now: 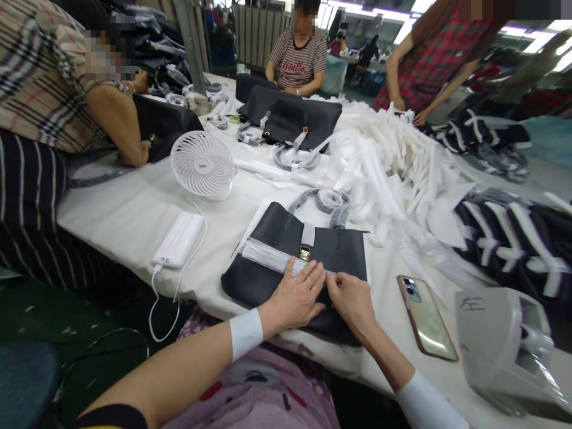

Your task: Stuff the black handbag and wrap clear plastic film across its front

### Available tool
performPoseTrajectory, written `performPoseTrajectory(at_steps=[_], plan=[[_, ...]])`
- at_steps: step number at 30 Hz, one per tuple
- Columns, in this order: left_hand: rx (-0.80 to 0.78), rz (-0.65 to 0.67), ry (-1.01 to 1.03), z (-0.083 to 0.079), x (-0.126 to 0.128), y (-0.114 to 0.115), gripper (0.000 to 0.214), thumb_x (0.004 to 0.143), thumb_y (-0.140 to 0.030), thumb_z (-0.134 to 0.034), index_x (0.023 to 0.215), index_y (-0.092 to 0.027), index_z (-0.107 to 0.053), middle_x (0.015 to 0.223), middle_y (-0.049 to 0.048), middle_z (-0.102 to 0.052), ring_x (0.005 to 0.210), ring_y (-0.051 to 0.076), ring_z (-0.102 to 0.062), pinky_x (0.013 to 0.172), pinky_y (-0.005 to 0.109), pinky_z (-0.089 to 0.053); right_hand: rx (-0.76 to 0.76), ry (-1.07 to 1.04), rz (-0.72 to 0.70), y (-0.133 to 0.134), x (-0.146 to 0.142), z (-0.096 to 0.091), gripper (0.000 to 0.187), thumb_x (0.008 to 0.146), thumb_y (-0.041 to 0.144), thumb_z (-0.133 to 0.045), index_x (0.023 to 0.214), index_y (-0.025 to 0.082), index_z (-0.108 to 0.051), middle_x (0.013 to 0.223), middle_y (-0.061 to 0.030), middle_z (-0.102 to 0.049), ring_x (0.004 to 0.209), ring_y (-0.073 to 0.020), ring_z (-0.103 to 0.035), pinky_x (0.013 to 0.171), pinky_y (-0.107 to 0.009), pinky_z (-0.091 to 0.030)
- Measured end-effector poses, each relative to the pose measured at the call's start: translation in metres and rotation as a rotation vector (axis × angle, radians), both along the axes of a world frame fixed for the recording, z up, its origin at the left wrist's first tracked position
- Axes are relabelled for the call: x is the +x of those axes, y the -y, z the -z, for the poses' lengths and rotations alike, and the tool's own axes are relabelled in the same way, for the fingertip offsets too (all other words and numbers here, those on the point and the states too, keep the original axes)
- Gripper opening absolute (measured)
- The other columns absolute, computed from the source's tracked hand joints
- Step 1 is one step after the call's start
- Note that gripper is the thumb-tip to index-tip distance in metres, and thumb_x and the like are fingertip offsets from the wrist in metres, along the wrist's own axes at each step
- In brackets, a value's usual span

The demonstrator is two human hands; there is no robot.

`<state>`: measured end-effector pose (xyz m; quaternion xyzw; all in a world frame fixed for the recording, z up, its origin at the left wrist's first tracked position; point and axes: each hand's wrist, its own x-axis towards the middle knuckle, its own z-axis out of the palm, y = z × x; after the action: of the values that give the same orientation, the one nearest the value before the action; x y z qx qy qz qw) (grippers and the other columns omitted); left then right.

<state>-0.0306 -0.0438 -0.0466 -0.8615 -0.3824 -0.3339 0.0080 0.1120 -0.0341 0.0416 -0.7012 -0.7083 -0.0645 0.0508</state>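
A black handbag lies flat in front of me, with a gold clasp at its middle. Across its front runs a strip of whitish translucent wrapping. My left hand rests on the bag and the strip, fingers stretched out and pressed down. Beside it my right hand is closed in a pinch at the strip's right part; what the fingertips grip is mostly hidden. The bag's wrapped strap lies coiled just behind it.
A white fan and a cabled power bank stand left. Right are a phone, a tape dispenser and wrapped black bags. White paper is heaped behind, near more handbags. Several people work around the table.
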Motion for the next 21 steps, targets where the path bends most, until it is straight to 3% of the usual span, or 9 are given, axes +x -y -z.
performPoseTrajectory(at_steps=[3, 7, 10, 12, 14, 16, 21], plan=[[-0.013, 0.001, 0.032, 0.0, 0.005, 0.0, 0.065, 0.097, -0.051, -0.027, 0.148, -0.011, -0.027, 0.156, 0.0132, -0.027, 0.144, 0.03, -0.019, 0.113, 0.066, -0.013, -0.046, -0.044, 0.043, -0.001, -0.003, -0.005, 0.041, 0.089, 0.039, -0.043, 0.056, 0.022, -0.058, 0.048, -0.0047, -0.061, 0.047, -0.0195, -0.06, 0.053, -0.029, -0.041], [-0.014, 0.03, 0.062, 0.003, 0.003, -0.001, 0.064, 0.097, -0.053, -0.027, 0.148, -0.014, -0.029, 0.155, 0.012, -0.029, 0.143, 0.028, -0.023, 0.113, 0.065, -0.012, -0.171, -0.036, 0.094, 0.005, 0.0, -0.026, 0.044, 0.091, 0.04, -0.042, 0.053, 0.021, -0.056, 0.047, -0.0041, -0.06, 0.045, -0.0182, -0.059, 0.05, -0.027, -0.04], [-0.008, 0.025, 0.075, 0.004, 0.003, -0.001, 0.062, 0.097, -0.054, -0.029, 0.146, -0.017, -0.033, 0.155, 0.0118, -0.031, 0.143, 0.029, -0.024, 0.114, 0.065, -0.011, 0.074, 0.209, -0.028, 0.019, 0.011, -0.041, 0.043, 0.093, 0.039, -0.041, 0.063, 0.019, -0.063, 0.061, -0.0083, -0.067, 0.057, -0.0209, -0.064, 0.053, -0.03, -0.04], [-0.007, 0.024, 0.078, 0.004, 0.003, -0.001, 0.061, 0.097, -0.054, -0.031, 0.146, -0.018, -0.034, 0.154, 0.0119, -0.031, 0.143, 0.029, -0.024, 0.114, 0.065, -0.009, 0.227, 0.314, -0.256, 0.029, 0.017, -0.044, 0.035, 0.096, 0.035, -0.041, 0.084, 0.017, -0.069, 0.082, -0.0105, -0.072, 0.074, -0.0218, -0.068, 0.065, -0.03, -0.045], [-0.015, 0.029, 0.082, 0.005, 0.004, -0.001, 0.06, 0.097, -0.053, -0.031, 0.146, -0.018, -0.034, 0.154, 0.012, -0.031, 0.143, 0.029, -0.024, 0.114, 0.065, -0.006, 0.229, 0.364, -0.526, 0.035, 0.021, -0.04, 0.03, 0.097, 0.029, -0.042, 0.108, 0.015, -0.066, 0.108, -0.0113, -0.071, 0.099, -0.0227, -0.066, 0.086, -0.034, -0.046], [-0.018, 0.034, 0.082, 0.005, 0.005, -0.001, 0.06, 0.097, -0.051, -0.03, 0.147, -0.018, -0.033, 0.155, 0.0123, -0.03, 0.143, 0.029, -0.023, 0.115, 0.065, -0.004, 0.183, 0.418, -0.677, 0.039, 0.024, -0.029, 0.032, 0.098, 0.025, -0.041, 0.121, 0.015, -0.061, 0.125, -0.0114, -0.064, 0.118, -0.0251, -0.057, 0.104, -0.043, -0.035], [0.021, 0.024, 0.045, 0.007, 0.004, -0.001, 0.061, 0.098, -0.05, -0.026, 0.148, -0.016, -0.029, 0.157, 0.0098, -0.025, 0.145, 0.03, -0.018, 0.114, 0.067, -0.005, 0.155, 0.448, -0.628, 0.039, 0.032, -0.002, 0.038, 0.098, 0.025, -0.037, 0.13, 0.013, -0.054, 0.136, -0.0113, -0.055, 0.128, -0.0271, -0.048, 0.113, -0.053, -0.019]])
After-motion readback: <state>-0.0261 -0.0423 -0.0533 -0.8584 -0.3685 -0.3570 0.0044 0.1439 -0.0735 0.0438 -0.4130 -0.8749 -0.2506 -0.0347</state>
